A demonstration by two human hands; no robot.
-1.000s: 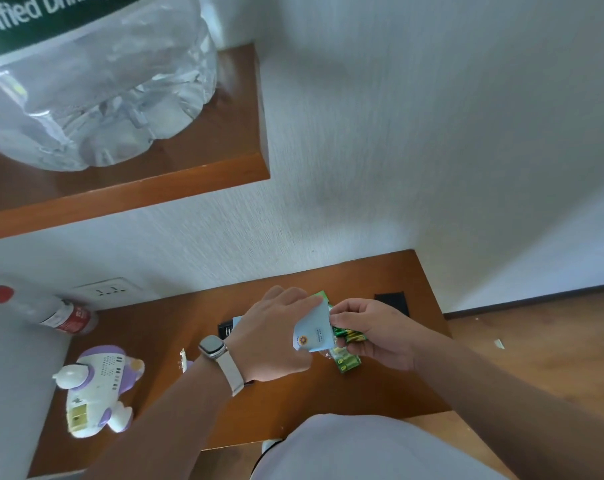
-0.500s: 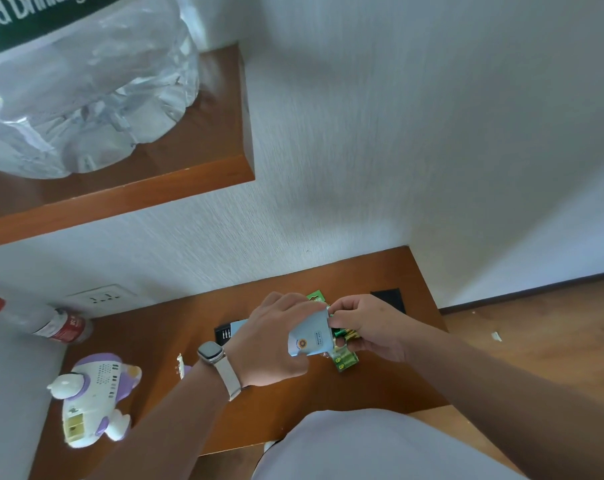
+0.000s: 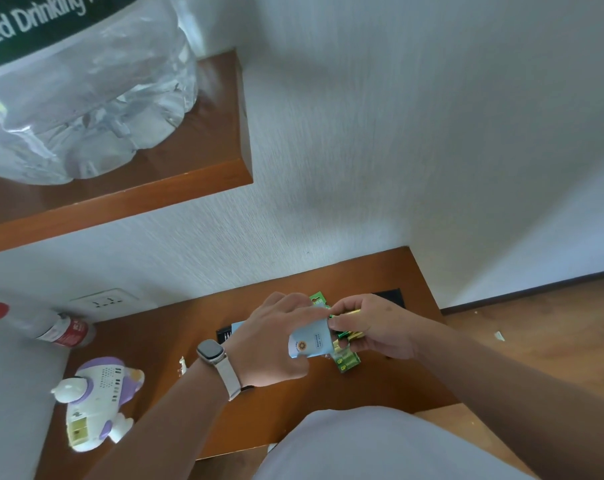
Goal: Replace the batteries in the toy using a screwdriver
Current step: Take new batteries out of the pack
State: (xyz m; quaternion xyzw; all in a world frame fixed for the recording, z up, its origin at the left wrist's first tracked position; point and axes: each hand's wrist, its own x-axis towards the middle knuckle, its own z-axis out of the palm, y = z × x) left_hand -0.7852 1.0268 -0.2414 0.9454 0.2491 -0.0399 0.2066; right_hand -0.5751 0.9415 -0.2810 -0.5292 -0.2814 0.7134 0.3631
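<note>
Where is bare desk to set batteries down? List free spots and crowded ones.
Free: wood between the toy plane and the left hand, back to the wall, save one small white piece; also the desk strip between the green battery pack and the near edge. Crowded: from the black object past the light blue card to the right hand.

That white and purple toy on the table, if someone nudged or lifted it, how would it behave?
The toy looks like moulded hard plastic, so probably stiff and fairly light for its size. Its rounded body and stubby limbs suggest it might rock or pivot rather than slide straight when pushed. The glossy shell could be a bit slippery.
</note>
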